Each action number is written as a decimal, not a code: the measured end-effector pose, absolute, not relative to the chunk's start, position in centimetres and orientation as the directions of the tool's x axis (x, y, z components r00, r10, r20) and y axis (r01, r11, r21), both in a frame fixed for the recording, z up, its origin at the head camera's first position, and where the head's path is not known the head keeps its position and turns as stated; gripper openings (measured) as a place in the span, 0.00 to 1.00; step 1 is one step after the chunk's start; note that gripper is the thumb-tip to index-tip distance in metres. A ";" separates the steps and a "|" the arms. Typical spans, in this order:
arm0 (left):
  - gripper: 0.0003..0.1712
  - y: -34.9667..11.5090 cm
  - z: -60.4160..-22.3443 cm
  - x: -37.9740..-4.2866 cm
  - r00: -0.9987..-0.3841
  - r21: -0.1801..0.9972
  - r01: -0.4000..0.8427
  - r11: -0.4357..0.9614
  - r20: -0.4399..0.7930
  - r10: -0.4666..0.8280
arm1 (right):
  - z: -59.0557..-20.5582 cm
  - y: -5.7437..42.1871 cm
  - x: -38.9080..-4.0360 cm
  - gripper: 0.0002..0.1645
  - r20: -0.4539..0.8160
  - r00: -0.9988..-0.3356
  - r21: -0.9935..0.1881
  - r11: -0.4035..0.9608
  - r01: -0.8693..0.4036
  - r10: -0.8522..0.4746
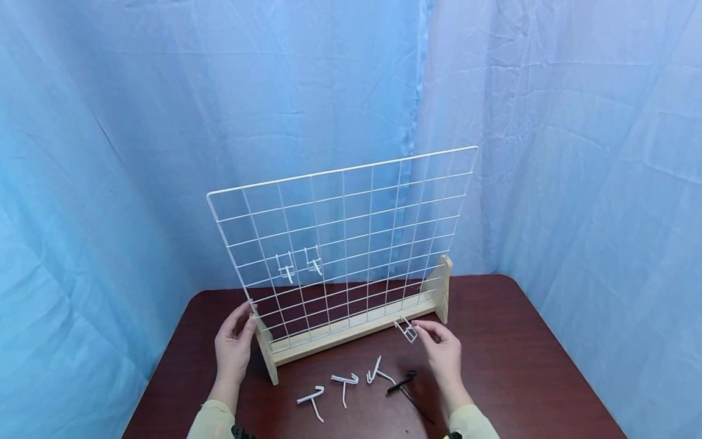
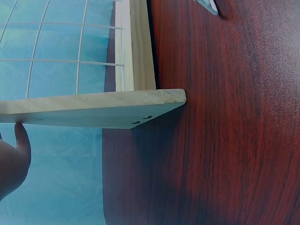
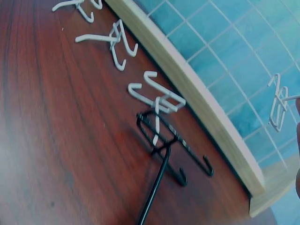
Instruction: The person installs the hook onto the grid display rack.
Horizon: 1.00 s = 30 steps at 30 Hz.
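A white wire grid rack stands in a pale wooden base on the dark red-brown table. My left hand grips the upper part of the base's left side panel, thumb against its outer face. My right hand pinches a white double-pronged hook by its stem, in front of the base's right half. Two white hooks, a left one and a right one, hang side by side on the grid's left part.
In front of the base lie loose white hooks: a left one, a middle one and a right one. A longer black hook lies beside them, near my right wrist. Blue curtains surround the table.
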<state>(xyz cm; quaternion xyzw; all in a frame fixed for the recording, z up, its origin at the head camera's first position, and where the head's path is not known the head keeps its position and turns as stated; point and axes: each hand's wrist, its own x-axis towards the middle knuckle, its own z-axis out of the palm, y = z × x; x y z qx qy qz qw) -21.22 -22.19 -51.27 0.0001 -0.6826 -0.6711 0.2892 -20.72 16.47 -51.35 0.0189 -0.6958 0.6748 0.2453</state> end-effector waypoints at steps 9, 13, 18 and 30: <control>0.21 -22.2 -50.8 -21.1 -0.832 0.917 0.391 0.083 0.390 -0.395 | -50.4 14.6 -21.2 0.05 0.380 -0.851 -0.921 0.064 -0.384 0.363; 0.21 -22.1 -50.7 -21.1 -0.837 0.925 0.369 0.089 0.372 -0.402 | -49.7 13.9 -21.2 0.06 0.380 -0.847 -0.920 0.056 -0.388 0.372; 0.20 -22.3 -51.2 -21.3 -0.834 0.922 0.378 0.083 0.378 -0.401 | -48.9 13.1 -21.2 0.06 0.385 -0.840 -0.917 0.058 -0.394 0.383; 0.20 -22.2 -51.4 -21.4 -0.839 0.928 0.366 0.074 0.363 -0.406 | -46.2 11.5 -21.4 0.06 0.477 -0.801 -0.874 0.098 -0.476 0.362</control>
